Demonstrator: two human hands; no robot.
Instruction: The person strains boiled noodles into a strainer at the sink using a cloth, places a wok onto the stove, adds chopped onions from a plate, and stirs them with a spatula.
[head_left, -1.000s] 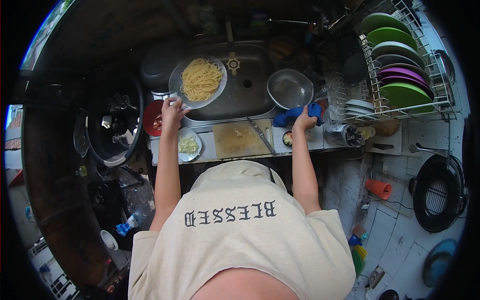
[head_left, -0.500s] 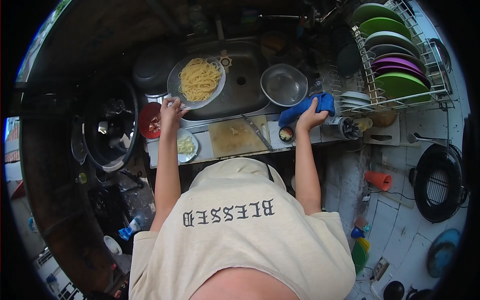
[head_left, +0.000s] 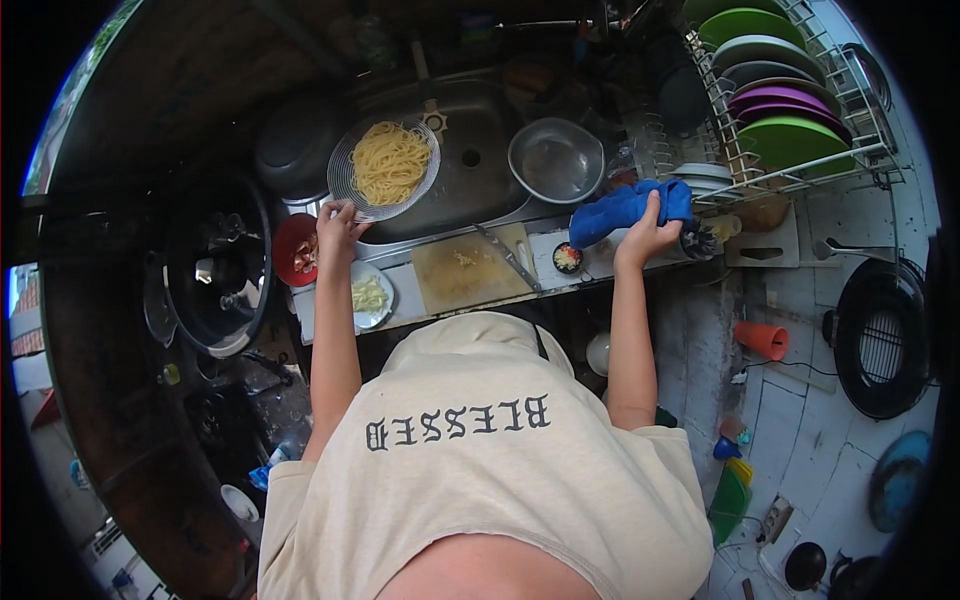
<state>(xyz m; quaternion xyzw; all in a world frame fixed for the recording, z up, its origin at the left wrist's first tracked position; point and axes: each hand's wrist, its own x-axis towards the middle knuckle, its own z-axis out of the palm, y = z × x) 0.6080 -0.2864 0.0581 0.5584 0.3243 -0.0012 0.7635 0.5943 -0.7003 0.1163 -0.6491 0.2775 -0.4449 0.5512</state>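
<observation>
My left hand [head_left: 343, 228] is closed on the near rim of a wire strainer [head_left: 339, 172], which holds a heap of cooked spaghetti [head_left: 390, 165] over the left part of the sink. On the right, my right hand [head_left: 648, 242] grips a folded blue cloth [head_left: 622, 212] above the counter. A red bowl [head_left: 284, 257] with pale pieces in it sits beside my left hand. Below that hand is a plate of chopped pale food [head_left: 370, 294]. Between my hands lies a cutting board [head_left: 452, 287] with a knife [head_left: 508, 257] across its right side. Close to the cloth stands a small bowl of chopped bits [head_left: 568, 259].
A metal bowl [head_left: 556, 165] rests at the right edge of the sink [head_left: 470, 190]. A dish rack [head_left: 800, 183] with several coloured plates stands at the upper right. To the left is a large black basin [head_left: 262, 290]. An orange cup [head_left: 762, 340] is lower right.
My right hand has shifted rightward with the blue cloth, which now stretches out more level. The left hand keeps its hold on the strainer. The whole view has moved slightly.
</observation>
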